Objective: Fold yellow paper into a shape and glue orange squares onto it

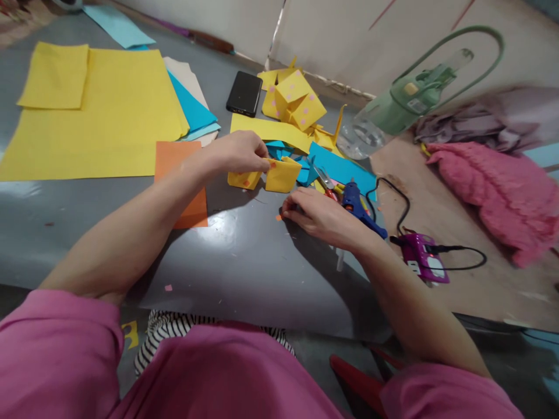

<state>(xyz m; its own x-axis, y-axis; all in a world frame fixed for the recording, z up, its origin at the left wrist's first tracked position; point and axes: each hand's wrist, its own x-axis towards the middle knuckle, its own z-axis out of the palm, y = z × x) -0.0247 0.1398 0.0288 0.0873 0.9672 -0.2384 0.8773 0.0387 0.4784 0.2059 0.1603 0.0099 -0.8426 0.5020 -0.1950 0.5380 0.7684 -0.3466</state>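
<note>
My left hand reaches over a folded yellow paper piece with a small orange patch at its top corner. Its thumb and fingers are closed on that corner. Below the same hand stands another yellow paper piece with orange patches. My right hand is low over the table, its fingers pinched together. At its fingertips shows a small orange paper piece. Beyond that hand lie scissors with red handles and a blue glue gun. Folded blue paper sits behind the yellow pieces.
Yellow sheets cover the left side, near an orange sheet. A black phone and a dotted yellow paper shape are at the back. A green bottle, pink cloth and purple power strip stand right.
</note>
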